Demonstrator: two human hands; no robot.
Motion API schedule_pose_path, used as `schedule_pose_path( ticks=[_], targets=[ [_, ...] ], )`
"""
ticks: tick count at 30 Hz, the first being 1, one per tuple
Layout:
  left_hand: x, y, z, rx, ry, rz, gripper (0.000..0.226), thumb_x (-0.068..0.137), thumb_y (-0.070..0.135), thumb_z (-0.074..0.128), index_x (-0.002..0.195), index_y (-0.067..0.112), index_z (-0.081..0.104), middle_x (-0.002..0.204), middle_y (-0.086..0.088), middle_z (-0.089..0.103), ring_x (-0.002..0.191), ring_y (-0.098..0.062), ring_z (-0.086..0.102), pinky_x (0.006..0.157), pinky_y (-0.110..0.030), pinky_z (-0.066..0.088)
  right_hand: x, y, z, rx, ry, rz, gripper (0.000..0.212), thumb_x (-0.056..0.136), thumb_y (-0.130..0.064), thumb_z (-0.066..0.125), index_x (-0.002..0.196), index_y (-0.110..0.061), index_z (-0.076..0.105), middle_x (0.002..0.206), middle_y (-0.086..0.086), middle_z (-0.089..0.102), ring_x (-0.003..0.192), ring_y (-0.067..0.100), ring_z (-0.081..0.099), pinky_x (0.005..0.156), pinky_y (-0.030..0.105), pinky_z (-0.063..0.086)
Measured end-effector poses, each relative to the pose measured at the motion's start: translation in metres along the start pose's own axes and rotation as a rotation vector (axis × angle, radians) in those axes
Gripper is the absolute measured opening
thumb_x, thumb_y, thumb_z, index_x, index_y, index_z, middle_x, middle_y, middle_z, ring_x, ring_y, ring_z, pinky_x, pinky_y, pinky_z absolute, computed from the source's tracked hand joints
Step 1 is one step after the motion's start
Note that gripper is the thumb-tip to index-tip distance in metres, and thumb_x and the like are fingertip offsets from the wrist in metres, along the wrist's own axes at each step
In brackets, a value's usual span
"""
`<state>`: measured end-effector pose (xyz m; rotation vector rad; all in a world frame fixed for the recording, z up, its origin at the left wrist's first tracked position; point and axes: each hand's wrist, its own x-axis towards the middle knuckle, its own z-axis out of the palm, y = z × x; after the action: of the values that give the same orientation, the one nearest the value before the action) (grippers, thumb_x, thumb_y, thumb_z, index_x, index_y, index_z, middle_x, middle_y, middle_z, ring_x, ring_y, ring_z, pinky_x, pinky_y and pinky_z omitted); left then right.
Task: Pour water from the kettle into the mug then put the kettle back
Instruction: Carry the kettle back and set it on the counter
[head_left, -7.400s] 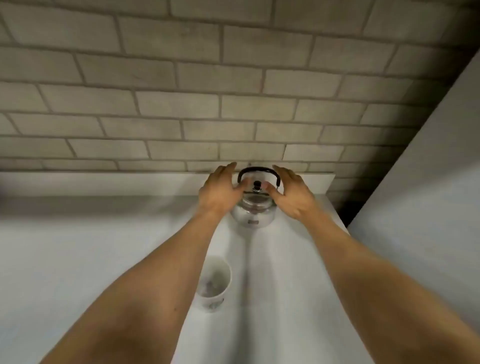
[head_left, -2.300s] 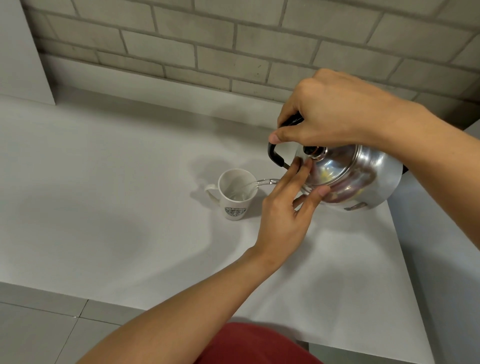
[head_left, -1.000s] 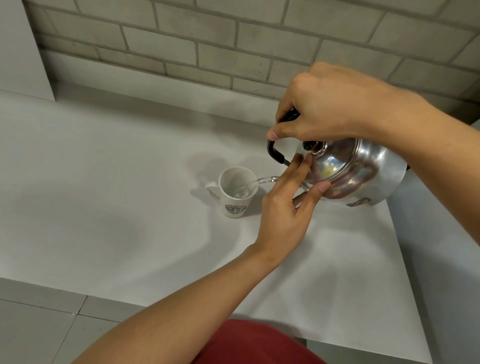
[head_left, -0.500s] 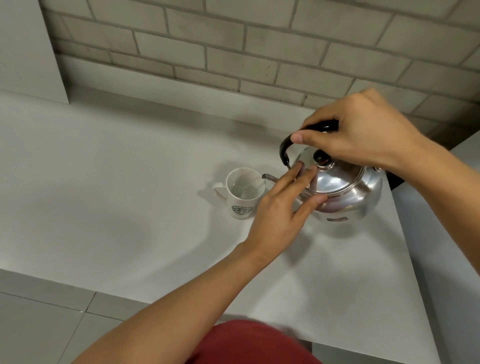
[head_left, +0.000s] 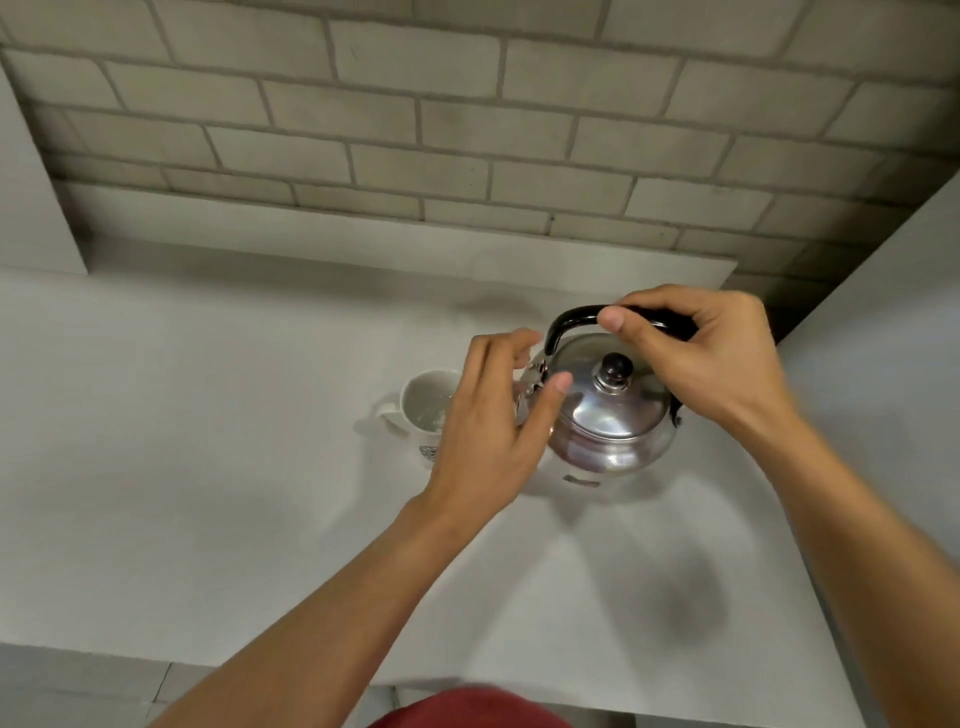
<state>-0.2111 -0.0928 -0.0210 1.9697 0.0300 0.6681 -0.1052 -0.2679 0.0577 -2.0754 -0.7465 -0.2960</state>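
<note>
A plain white surface (head_left: 208, 415) fills most of the view, matte and uncluttered apart from 2 items near its back right corner. Behind it runs a low white upstand, and above that a wall of grey-beige bricks (head_left: 415, 114) laid in staggered rows. A white panel (head_left: 31, 208) closes off the left side, and another white panel (head_left: 883, 338) rises at the right, with a dark gap between it and the brick. Below the front edge of the surface, pale tiles with thin joints show.

The stainless steel kettle (head_left: 608, 421) stands upright, its lid on with a dark knob at the centre. The right hand (head_left: 701, 358) has its grip closed around the kettle's black arched handle, thumb tip over the top. The left hand (head_left: 488, 421) has its fingers spread apart, holding nothing, the thumb resting against the kettle's left shoulder by the spout. Just left of the kettle, partly hidden behind the left hand, the white mug (head_left: 428, 410) sits with its handle pointing left and a printed mark on its side.
</note>
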Motion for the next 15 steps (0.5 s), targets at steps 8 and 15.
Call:
schedule_pose_path(
  ticks=[8,15],
  targets=[
    [0.041,0.011,0.014,0.177,-0.271,-0.055,0.034,0.111,0.03,0.05,0.143,0.024,0.059,0.129,0.005,0.071,0.116,-0.016,0.068,0.1,-0.034,0.052,-0.013,0.029,0.001,0.12,0.021,0.059,0.004,0.087,-0.044,0.079,0.086,-0.047,0.078,0.087,-0.026,0.079,0.083,-0.001,0.076,0.076,0.021,0.058],
    [0.071,0.015,0.024,0.238,-0.177,-0.03,0.028,0.109,0.026,0.054,0.133,0.021,0.067,0.118,0.004,0.077,0.105,-0.018,0.072,0.089,-0.023,0.05,-0.003,0.061,-0.014,0.095,-0.005,0.134,0.043,0.09,-0.059,0.067,0.127,-0.038,0.074,0.111,-0.032,0.074,0.107,-0.006,0.069,0.091,0.019,0.054]
  ],
)
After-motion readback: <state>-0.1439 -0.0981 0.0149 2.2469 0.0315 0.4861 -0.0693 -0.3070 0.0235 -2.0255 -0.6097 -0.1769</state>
